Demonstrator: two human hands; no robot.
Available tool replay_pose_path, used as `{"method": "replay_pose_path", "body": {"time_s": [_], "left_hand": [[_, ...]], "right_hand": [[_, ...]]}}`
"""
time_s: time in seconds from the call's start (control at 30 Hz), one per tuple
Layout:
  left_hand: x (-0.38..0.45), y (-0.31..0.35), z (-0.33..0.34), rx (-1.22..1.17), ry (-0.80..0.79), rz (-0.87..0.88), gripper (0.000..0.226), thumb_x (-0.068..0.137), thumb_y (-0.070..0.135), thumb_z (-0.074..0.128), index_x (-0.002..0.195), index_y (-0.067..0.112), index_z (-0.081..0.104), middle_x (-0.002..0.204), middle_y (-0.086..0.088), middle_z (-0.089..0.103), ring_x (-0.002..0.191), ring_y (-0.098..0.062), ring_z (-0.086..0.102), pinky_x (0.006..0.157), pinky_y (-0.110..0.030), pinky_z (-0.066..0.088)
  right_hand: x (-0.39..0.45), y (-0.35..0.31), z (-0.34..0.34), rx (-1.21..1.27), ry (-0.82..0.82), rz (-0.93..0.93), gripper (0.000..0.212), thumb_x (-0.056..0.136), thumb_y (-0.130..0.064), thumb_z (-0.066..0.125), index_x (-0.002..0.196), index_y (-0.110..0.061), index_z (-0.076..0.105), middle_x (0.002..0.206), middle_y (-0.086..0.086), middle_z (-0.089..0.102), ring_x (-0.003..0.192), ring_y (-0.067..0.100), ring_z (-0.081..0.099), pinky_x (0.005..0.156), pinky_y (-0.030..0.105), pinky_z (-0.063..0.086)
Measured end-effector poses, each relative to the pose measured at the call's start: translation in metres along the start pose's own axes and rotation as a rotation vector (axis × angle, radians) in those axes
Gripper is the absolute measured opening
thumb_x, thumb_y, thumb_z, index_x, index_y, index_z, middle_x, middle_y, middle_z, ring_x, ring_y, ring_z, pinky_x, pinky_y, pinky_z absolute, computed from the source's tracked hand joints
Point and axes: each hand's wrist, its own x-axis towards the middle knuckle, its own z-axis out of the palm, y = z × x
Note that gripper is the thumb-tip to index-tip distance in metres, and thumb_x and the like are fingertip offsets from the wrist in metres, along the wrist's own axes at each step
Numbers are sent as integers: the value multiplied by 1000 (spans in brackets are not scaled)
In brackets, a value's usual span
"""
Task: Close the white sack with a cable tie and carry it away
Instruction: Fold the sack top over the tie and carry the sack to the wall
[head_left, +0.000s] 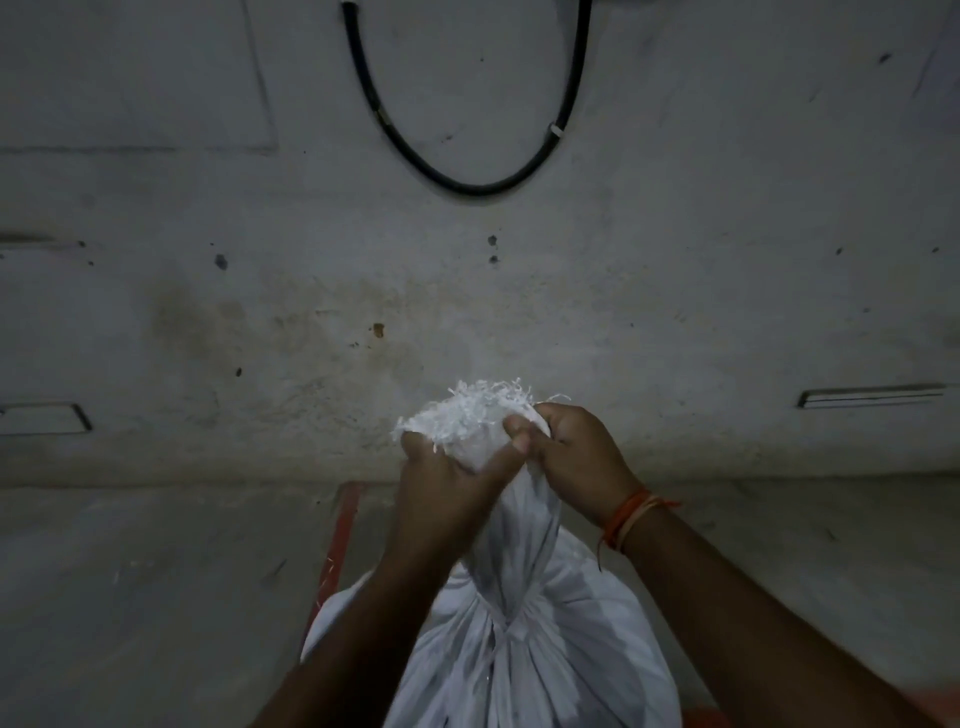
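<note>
**Inspector:** Head view. State the position of the white sack (498, 654) and of your hands.

**Operator:** The sack stands directly below and in front of me, at the foot of a stained concrete wall (260, 312). Its cloth is gathered into a neck that rises straight up from the bulging body to my hands, so the long axis runs vertical. My left hand (441, 488) is wrapped round the neck just under the frayed mouth (467, 410). My right hand (576, 457) grips the same bunch from the other side, thumb pressed against the cloth. The two hands touch each other at the top.

**Inspector:** Cable tie?

**Operator:** None that I can make out. The neck looks cinched lower down, where the folds converge, but I cannot tell whether anything binds it there.

**Inspector:** Which hand is better placed for the next move?

**Operator:** In my judgement, both are equally near the mouth. The tie must go round the neck below my grips, so one hand would have to let go while the other keeps the bunch upright.

**Inspector:** Surroundings?

**Operator:** A black hose (467, 184) loops on the wall above; a red strip (340, 535) lies on the floor left of the sack.
</note>
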Motion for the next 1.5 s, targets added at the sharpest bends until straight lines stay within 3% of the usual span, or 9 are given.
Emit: {"method": "replay_pose_path", "body": {"time_s": [0.2,0.37,0.53,0.77,0.93,1.1,1.23,1.37,1.5], "left_hand": [[-41,-49,-10,110,452,279,70,73,55,80,121,18,44,118,3,58,108,-9,64,86,-38,59],[-45,-50,-4,464,152,599,78,85,41,73,151,30,34,160,-14,23,148,-16,20,113,-27,28],[-9,-25,2,490,-81,406,91,93,49,59,158,28,-1,168,-4,5,154,-17,9,121,-28,15],[28,-11,-4,535,-275,360,73,70,54,83,130,20,59,124,3,67,110,-12,62,92,-29,52],[50,-7,-10,433,-340,172,65,63,60,83,102,10,72,94,-8,75,82,-23,71,76,-45,61],[53,-7,-6,247,-418,48,34,75,40,84,94,13,76,91,-7,78,87,-26,75,84,-44,62],[55,-10,-10,172,-544,-70,40,79,41,80,104,11,77,98,-8,79,93,-25,76,90,-43,60],[57,-5,-8,235,-591,-250,76,60,66,74,111,9,73,107,-12,76,99,-28,72,93,-42,58],[62,-7,-5,128,-690,-391,74,80,70,59,128,14,63,127,-15,67,116,-33,66,106,-48,50]], "right_hand": [[-3,-3,0,-7,60,55,45,97,-39,55,77,0,64,71,13,66,63,22,60,62,34,45],[-4,-5,-1,86,10,107,42,97,-37,56,80,0,68,78,22,69,68,30,65,67,40,52],[-2,-12,0,191,-115,111,28,95,-33,59,88,-10,75,88,14,76,83,30,72,80,46,57],[2,-4,-9,326,-134,172,20,72,-32,63,74,-16,75,89,11,71,89,30,67,89,51,51],[-17,-3,-17,64,-63,72,57,66,-34,65,120,-34,47,129,-5,36,121,14,40,88,21,43],[-29,7,-18,148,-152,63,52,82,-38,62,132,-27,55,129,-8,61,117,9,59,99,35,53],[-23,14,-28,279,-189,145,24,98,-22,56,117,-18,71,104,1,77,95,17,73,83,41,60],[-19,12,-31,281,-241,183,26,102,-13,51,106,1,72,71,-5,72,58,-2,63,52,12,46],[-16,17,-22,444,-163,259,23,100,-7,51,117,-5,67,107,14,74,90,21,71,76,27,57]]}}
